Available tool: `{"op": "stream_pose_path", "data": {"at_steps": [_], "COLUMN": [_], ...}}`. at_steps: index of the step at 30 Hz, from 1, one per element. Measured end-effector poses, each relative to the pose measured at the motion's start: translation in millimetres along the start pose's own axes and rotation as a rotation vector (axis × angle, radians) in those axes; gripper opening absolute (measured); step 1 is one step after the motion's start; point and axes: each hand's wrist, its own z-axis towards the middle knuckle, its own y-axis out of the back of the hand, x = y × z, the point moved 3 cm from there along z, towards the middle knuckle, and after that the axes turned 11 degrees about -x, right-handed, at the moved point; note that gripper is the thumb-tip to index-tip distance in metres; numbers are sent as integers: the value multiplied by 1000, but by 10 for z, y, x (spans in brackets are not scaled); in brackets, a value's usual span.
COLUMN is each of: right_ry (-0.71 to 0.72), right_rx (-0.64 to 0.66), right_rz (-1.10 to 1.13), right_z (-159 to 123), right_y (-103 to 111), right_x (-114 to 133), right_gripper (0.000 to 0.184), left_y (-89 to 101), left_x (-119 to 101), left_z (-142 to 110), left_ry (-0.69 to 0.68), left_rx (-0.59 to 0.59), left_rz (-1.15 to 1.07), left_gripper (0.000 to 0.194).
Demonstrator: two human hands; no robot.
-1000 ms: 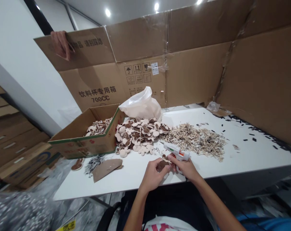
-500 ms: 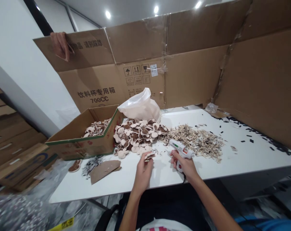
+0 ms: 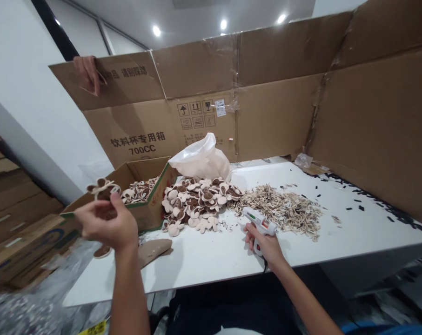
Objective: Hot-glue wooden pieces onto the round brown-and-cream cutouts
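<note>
My left hand (image 3: 109,225) is raised at the left, in front of the cardboard box (image 3: 151,211). Its fingers pinch a brown and cream felt animal-head patch (image 3: 104,190) with a cream string bow across it. My right hand (image 3: 265,244) is wrapped round the grip of a white hot glue gun (image 3: 258,220), whose nozzle points left over the table. Beyond the hands lies a heap of similar felt patches (image 3: 200,200), brown and cream. A pile of small cream string bows (image 3: 284,207) spreads just behind the glue gun. More patches (image 3: 141,190) lie inside the box.
A white plastic bag (image 3: 204,158) stands behind the patches. Brown card (image 3: 155,251) lies at the table's (image 3: 204,260) front left. Small black pieces (image 3: 360,204) are scattered at the right. Tall cardboard walls (image 3: 277,111) close off the back; something finger-like (image 3: 88,74) hangs over their top left.
My left hand has swung from the table's middle to the left and up, carrying the felt patch to the box. My right hand with the glue gun has hardly moved.
</note>
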Motion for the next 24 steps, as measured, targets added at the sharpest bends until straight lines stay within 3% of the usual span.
{"op": "stream_pose_path", "data": {"at_steps": [2,5,8,12,14,17,19,21,24], "right_ry": [-2,-10,-5,12,9,-1,-2,5,3], "right_rx": [-6,-21,-32,-56,-81,-93,-101,-100,-98], "right_rz": [-2,-10,-13,0,19,8,13,17,17], "right_z": [-7,-11,-8,-2,4,15,19,17,8], "right_y": [-8,-17,-11,23,42,52,52,46,37], "right_x": [15,25,29,25,10,-27,-40,-35,-11], "right_gripper": [45,45,45,44,44,45,46,46,46], "left_y": [-170,-345,-458,-821,-1039,-1332,-1439,-1448,-1302], "left_x": [74,-6,-297,-735,-870,-913,-884,-843,-799], "left_z": [153,23,-440,-1280,-1607,-1896,-1975,-1995,-1961], "left_ry": [-71,-233,-346,-454,-532,-623,-631,-625,-609], "left_rx": [70,240,347,871,1021,1126,1153,1156,1135], "left_rz": [209,270,122,-171,-205,-83,-39,-29,-36], "left_gripper": [29,34,25,20,25,40,37,31,31]}}
